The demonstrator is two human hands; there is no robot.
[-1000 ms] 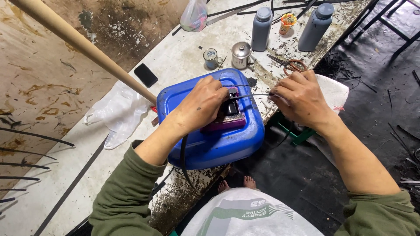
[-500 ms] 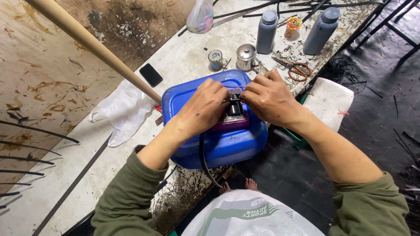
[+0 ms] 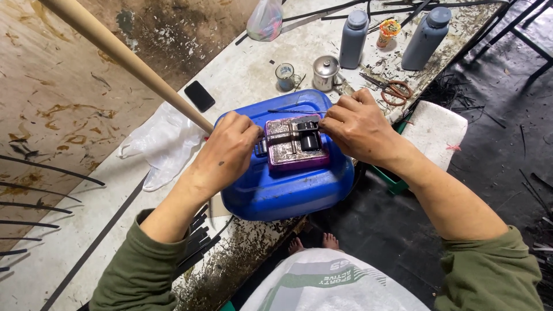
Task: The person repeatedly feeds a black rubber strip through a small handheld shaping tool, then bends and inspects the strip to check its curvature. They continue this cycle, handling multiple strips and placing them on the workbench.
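A small purple and metal device (image 3: 295,144) lies flat on top of a blue plastic jerrycan (image 3: 276,190) at the bench edge. My left hand (image 3: 227,151) pinches the device's left side, fingers closed against it. My right hand (image 3: 358,125) grips its right side, fingertips at the black roller part. A thin black strip (image 3: 288,111) lies across the can just beyond the device.
A long wooden pole (image 3: 124,57) slants in from the upper left. On the white bench (image 3: 86,230) lie a black phone (image 3: 200,95), a white plastic bag (image 3: 164,144), a small cup (image 3: 284,76), a metal pot (image 3: 326,72), scissors (image 3: 391,89), two grey bottles (image 3: 352,39). Black strips lie by my left sleeve.
My right hand moved left from the bench edge onto the device. My left hand slid off the top of the device to its left side, uncovering it.
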